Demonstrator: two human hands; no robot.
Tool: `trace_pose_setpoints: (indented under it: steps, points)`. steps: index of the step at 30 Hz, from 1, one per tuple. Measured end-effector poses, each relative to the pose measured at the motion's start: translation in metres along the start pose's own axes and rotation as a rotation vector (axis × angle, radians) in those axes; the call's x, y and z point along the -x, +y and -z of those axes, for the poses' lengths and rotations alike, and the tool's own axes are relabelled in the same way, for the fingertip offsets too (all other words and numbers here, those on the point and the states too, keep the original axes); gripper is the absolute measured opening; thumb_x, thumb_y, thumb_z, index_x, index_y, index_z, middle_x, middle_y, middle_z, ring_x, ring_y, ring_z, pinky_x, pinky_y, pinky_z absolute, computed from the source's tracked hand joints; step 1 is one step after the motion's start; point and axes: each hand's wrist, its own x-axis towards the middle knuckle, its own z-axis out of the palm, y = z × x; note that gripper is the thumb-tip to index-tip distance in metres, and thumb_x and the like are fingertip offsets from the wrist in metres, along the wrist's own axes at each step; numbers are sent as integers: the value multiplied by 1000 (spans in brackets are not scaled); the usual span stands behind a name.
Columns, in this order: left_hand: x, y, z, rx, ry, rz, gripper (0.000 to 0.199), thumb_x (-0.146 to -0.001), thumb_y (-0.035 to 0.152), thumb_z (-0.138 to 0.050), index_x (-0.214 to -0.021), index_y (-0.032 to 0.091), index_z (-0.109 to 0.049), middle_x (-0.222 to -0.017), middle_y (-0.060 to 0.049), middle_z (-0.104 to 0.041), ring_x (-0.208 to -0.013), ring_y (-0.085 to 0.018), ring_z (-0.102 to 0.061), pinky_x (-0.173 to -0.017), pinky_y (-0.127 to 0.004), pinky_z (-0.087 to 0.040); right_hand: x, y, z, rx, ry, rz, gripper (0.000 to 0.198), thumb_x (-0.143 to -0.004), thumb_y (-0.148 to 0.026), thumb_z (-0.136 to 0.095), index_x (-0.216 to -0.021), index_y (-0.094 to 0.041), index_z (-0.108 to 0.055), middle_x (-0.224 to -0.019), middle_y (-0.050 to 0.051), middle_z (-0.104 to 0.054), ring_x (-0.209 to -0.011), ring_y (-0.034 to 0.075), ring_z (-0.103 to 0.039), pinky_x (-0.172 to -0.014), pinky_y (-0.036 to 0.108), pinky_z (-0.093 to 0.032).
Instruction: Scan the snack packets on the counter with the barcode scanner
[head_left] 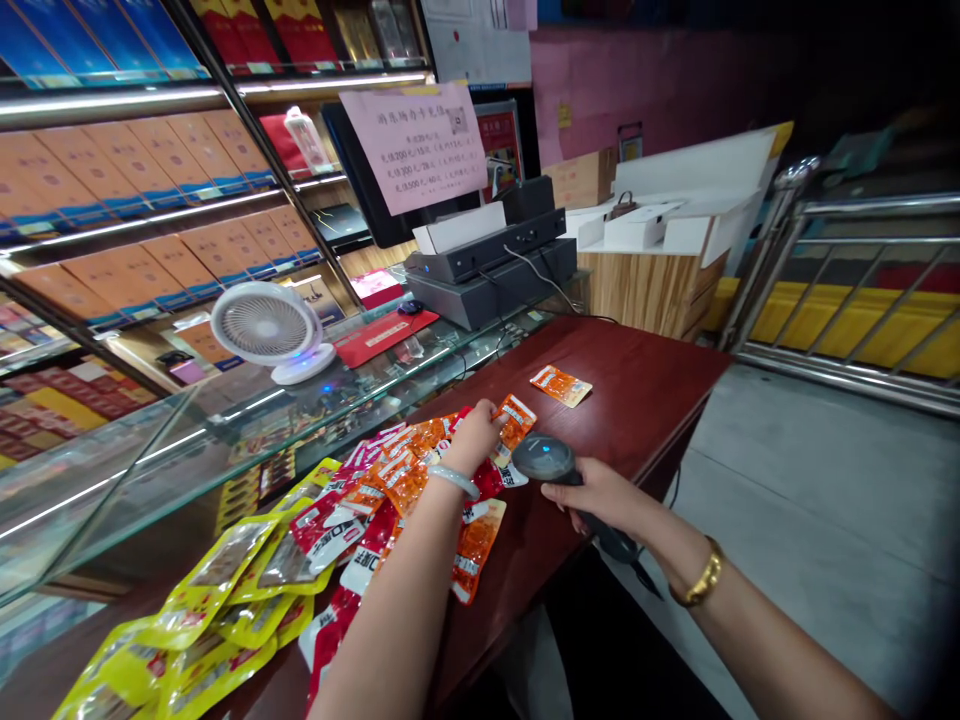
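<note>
My right hand [596,492] is wrapped around the handle of a dark barcode scanner [544,458], whose head points left over the counter. My left hand [477,436], with a pale bangle at the wrist, is closed at the edge of an orange snack packet [517,422]. Beneath it lies a heap of orange and red snack packets [409,465], partly covered by my left forearm. One more orange packet [475,550] is at the near edge of the heap, and a single orange packet [561,385] lies apart, farther back on the wood.
Yellow snack packets [217,590] are piled at the near left of the dark red counter [637,370]. A glass display case [150,480] carries a white fan [270,330]. Behind stand a monitor with a pink sign [420,150] and a cash drawer [480,280]. Metal railings [847,340] stand right.
</note>
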Motion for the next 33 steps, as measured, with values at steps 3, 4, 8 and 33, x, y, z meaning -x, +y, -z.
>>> trace_pose_setpoints:
  steps: [3,4,8,33]
  points:
    - [-5,1,-10,62,17,11,17,-89,27,-50,-100,17,-58,-96,-12,-69,-87,-22,-64,-76,-31,-44,1,-1,0,1,15,-1,43,-75,-56,-70,-81,-18,-53,-56,-5,-55,-40,10,-54,-39,21,-41]
    - [-7,1,-12,80,22,14,16,-89,24,-49,-100,16,-58,-98,-13,-69,-88,-22,-64,-77,-31,-44,1,-2,-1,0,16,-7,43,-75,-57,-70,-81,-18,-53,-56,-6,-55,-40,10,-54,-39,21,-41]
    - [-20,11,-20,160,-1,14,25,-91,30,-50,-104,12,-60,-96,-13,-70,-82,-20,-64,-71,-29,-47,0,-5,-2,-57,42,-3,45,-74,-59,-70,-79,-18,-52,-55,-6,-53,-40,10,-53,-39,22,-41]
    - [-7,-36,12,-115,118,4,50,-75,38,-71,-115,18,-48,-105,-13,-69,-99,-26,-65,-83,-35,-46,-4,0,-4,-79,120,-3,44,-77,-58,-69,-81,-17,-52,-57,-6,-55,-42,10,-55,-39,21,-44]
